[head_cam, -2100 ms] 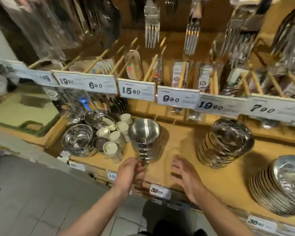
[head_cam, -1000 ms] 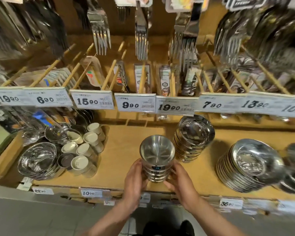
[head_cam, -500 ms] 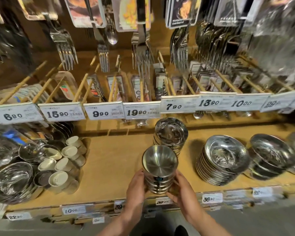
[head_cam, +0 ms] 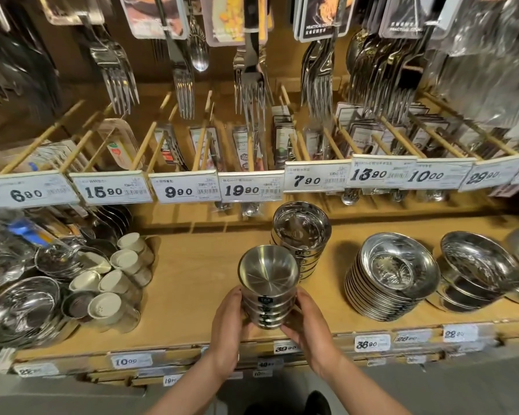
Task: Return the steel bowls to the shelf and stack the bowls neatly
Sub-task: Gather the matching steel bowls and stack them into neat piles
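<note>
A stack of several small steel bowls stands near the front edge of the wooden shelf. My left hand grips its left side and my right hand grips its right side near the base. Just behind it to the right rises a second stack of steel bowls. Wider stacks of shallow steel bowls sit further right: one stack beside another.
White cups and large steel bowls crowd the shelf's left end. Price tags line a rail above, with hanging forks and packaged cutlery over it. More price labels run along the shelf's front edge.
Both hands closed on the small bowl stack and carried it rightward along the shelf, from beside the white cups to just in front of the second stack. My view shifted right too.
</note>
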